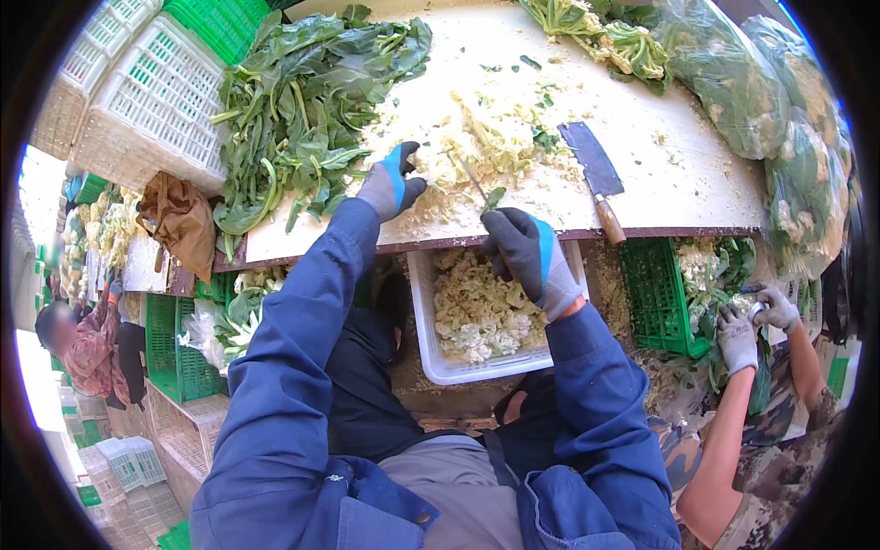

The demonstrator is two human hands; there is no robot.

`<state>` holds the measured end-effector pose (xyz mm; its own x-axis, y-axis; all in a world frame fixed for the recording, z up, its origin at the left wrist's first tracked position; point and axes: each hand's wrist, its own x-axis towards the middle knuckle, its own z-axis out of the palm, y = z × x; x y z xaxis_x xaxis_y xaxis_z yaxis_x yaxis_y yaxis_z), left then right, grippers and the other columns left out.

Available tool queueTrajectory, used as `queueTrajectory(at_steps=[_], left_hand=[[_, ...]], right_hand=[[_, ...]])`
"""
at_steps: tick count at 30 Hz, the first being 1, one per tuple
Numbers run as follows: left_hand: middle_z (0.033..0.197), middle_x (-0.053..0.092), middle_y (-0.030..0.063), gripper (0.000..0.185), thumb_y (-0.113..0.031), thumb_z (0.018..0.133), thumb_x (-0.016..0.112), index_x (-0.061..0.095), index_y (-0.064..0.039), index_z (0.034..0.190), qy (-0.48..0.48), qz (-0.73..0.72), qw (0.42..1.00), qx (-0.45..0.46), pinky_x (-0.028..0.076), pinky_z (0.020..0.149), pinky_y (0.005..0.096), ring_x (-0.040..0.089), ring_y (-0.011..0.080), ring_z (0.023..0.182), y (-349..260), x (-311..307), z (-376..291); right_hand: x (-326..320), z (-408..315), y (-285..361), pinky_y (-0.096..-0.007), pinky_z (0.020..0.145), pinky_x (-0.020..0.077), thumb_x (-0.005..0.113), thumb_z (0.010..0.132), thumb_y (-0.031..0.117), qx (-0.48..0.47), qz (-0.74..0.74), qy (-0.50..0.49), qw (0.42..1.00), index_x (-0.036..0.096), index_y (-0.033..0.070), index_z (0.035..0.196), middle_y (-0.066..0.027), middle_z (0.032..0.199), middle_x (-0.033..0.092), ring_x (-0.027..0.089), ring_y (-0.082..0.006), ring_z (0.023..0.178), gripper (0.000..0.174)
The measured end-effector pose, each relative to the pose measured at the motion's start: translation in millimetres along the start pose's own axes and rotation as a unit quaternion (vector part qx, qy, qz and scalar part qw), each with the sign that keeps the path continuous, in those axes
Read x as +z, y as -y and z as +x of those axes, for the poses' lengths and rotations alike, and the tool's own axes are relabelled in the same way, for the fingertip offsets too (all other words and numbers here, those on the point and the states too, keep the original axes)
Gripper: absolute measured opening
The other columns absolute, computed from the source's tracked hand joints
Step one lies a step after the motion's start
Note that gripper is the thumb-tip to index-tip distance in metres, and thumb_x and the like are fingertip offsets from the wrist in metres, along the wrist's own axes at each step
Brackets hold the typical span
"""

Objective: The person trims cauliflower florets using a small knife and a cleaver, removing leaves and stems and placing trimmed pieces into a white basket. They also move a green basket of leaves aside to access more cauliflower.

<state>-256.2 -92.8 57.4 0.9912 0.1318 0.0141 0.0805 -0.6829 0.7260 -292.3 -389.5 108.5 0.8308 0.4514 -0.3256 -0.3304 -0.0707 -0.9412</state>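
My left hand [393, 182], in a grey, black and blue work glove, is over the near side of the white table. Its thumb and forefinger are apart, beside pale cauliflower pieces [474, 148]; whether it grips one is unclear. My right hand [526, 256], gloved alike, is closed on a thin-bladed knife [473, 176] at the table's front edge. The blade slants up and left toward the pieces, and the fist hides the handle. A small green leaf [494, 198] shows beside the blade. Below my right hand, a white plastic crate [430, 368] holds cut cauliflower florets [481, 309].
A cleaver [592, 159] with a wooden handle lies on the tabletop [687, 185]. Cauliflower leaves [295, 117] are heaped at left, near stacked white crates [161, 93]. Bagged cauliflowers [729, 82] stand at right. A co-worker's gloved hands [739, 337] work beside a green crate [653, 295].
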Motion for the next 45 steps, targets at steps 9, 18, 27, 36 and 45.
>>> queueTrajectory(at_steps=[9,18,27,36,45], left_hand=[[0.128,0.073,0.025,0.069,-0.019,0.088,0.077,0.057,-0.009,0.154,0.11,0.011,0.994,-0.014,0.056,0.104,0.0444,0.072,0.0357,0.12,-5,-15,-3],[0.126,0.074,0.025,0.071,-0.024,0.087,0.073,0.056,-0.01,0.155,0.143,0.014,0.989,-0.039,0.057,0.102,0.044,0.073,0.0368,0.115,-5,-22,1],[0.134,0.07,0.0257,0.079,-0.014,0.091,0.076,0.045,-0.011,0.164,0.105,0.062,0.992,-0.002,0.057,0.101,0.0431,0.07,0.0357,0.124,3,-9,-4],[0.13,0.074,0.0182,0.07,-0.004,0.094,0.077,0.051,-0.01,0.159,-0.049,-0.055,0.994,0.086,0.057,0.102,0.0415,0.072,0.0321,0.117,29,-27,-12],[0.152,0.053,0.0199,0.068,0.002,0.085,0.067,0.059,-0.01,0.152,-0.085,-0.386,0.909,-0.129,0.062,0.091,0.0403,0.066,0.0262,0.118,8,-41,-17]], right_hand=[[17,24,-18,-0.0283,0.059,0.0473,0.067,0.106,0.04,0.015,-0.027,0.039,0.999,0.072,0.0,0.113,-0.0036,0.084,0.066,0.059,-0.0105,0.068,0.041],[21,34,-21,-0.0283,0.053,0.044,0.064,0.107,0.041,0.045,-0.074,0.04,0.995,0.073,0.001,0.111,-0.0041,0.079,0.066,0.055,-0.0101,0.058,0.042],[26,56,-34,-0.0335,0.069,0.0531,0.06,0.105,0.045,0.032,-0.161,0.044,0.985,0.073,-0.001,0.106,-0.0113,0.086,0.077,0.066,-0.0169,0.076,0.047],[36,64,-44,-0.036,0.07,0.0533,0.062,0.102,0.045,0.026,-0.145,0.027,0.989,0.073,-0.001,0.106,-0.0109,0.086,0.072,0.067,-0.0195,0.075,0.048],[38,45,-11,-0.0329,0.057,0.0468,0.064,0.102,0.044,0.006,0.048,-0.025,0.999,0.069,-0.003,0.097,-0.0091,0.078,0.066,0.059,-0.0155,0.061,0.047]])
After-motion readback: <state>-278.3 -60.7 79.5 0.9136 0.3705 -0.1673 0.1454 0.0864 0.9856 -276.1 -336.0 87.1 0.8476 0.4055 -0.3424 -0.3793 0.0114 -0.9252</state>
